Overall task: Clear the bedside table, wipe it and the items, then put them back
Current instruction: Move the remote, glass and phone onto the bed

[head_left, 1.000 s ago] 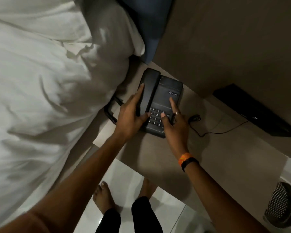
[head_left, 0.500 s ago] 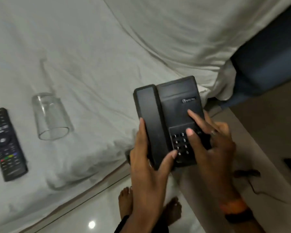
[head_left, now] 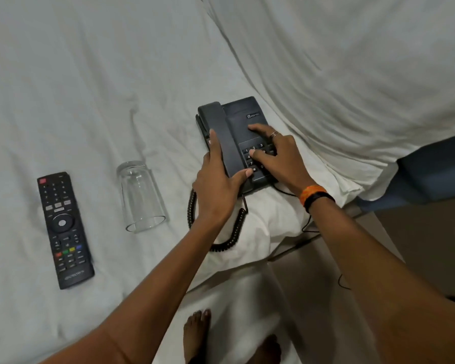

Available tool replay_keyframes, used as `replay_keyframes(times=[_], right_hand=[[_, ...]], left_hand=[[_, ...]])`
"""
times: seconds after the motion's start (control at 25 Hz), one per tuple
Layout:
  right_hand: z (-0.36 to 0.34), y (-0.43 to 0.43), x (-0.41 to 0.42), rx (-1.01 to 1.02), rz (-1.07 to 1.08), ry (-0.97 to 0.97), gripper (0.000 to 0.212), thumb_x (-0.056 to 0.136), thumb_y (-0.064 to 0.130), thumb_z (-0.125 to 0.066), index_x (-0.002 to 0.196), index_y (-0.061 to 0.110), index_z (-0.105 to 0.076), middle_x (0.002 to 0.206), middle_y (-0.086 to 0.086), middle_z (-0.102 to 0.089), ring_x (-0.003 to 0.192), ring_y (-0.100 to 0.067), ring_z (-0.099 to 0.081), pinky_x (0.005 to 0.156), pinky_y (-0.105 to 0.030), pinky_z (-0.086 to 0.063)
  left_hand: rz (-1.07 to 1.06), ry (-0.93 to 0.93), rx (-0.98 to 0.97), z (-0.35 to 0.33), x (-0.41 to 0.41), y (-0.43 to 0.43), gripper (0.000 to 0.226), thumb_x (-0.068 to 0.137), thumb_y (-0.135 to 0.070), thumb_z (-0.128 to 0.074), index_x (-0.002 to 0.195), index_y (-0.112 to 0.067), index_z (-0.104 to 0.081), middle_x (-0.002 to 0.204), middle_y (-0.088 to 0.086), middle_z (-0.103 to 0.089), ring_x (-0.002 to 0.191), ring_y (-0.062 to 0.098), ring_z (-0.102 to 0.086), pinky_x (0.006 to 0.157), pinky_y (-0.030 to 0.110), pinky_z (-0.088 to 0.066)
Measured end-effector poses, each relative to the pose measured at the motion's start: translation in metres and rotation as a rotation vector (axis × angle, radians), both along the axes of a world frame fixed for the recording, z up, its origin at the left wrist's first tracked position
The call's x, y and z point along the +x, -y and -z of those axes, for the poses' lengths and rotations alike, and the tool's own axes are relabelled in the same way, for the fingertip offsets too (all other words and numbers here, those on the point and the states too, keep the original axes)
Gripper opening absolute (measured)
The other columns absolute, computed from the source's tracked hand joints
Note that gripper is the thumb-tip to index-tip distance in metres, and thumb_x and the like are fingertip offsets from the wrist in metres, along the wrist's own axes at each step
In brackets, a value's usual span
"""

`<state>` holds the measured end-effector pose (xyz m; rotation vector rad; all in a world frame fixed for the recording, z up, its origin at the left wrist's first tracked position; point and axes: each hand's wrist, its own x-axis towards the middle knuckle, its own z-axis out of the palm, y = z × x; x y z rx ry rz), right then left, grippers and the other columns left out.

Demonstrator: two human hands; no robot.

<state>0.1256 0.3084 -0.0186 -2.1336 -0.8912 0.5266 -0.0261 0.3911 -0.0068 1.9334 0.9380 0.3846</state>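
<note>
Black desk telephone (head_left: pixel 237 132), gripped by my left hand (head_left: pixel 216 190) and right hand (head_left: pixel 279 153) on soft bedsheet (head_left: pixel 90 88) (taut line cord (head_left: pixel 306 227) could, I judge, tug it off).

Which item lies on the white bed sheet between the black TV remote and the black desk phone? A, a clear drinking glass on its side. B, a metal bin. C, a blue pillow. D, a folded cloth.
A: the clear drinking glass lies tipped on the sheet between the black TV remote and the black desk phone.

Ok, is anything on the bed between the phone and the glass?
Nothing visible: bare sheet separates the phone from the glass lying on its side. Only the phone's coiled cord loops near the left hand. The remote lies beyond the glass.
</note>
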Motion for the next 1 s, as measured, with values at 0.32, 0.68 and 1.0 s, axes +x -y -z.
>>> replay_keyframes(times=[0.32,0.68,1.0], right_hand=[[0.001,0.024,-0.032,-0.063,0.092,0.222,0.065,0.085,0.048,-0.066,0.146,0.042,-0.043,0.159,-0.003,-0.032,0.142,-0.025,-0.032,0.116,-0.038,-0.029],[0.030,0.191,-0.125,-0.265,0.559,0.544,0.071,0.086,0.056,-0.060,0.149,0.025,-0.046,0.163,-0.015,-0.028,0.150,-0.034,-0.026,0.118,-0.052,-0.029],[0.084,0.425,-0.242,-0.720,0.901,0.310,0.085,0.085,0.072,-0.047,0.155,0.026,-0.028,0.167,-0.016,-0.015,0.154,-0.038,-0.013,0.118,-0.065,-0.023]], left_hand=[[0.018,-0.100,0.277,-0.006,-0.013,0.018,0.086,0.094,-0.048,-0.062,0.161,-0.024,-0.014,0.166,0.015,-0.014,0.148,0.032,-0.026,0.117,0.045,-0.031],[0.644,-0.062,0.721,0.026,-0.024,0.119,0.068,0.102,-0.048,-0.043,0.159,-0.017,-0.024,0.167,0.011,-0.019,0.154,0.030,-0.016,0.119,0.045,-0.022],[1.299,-0.096,0.779,0.104,-0.057,0.320,0.082,0.100,-0.065,-0.033,0.161,-0.014,-0.013,0.169,0.014,-0.008,0.157,0.030,-0.002,0.127,0.047,0.000]])
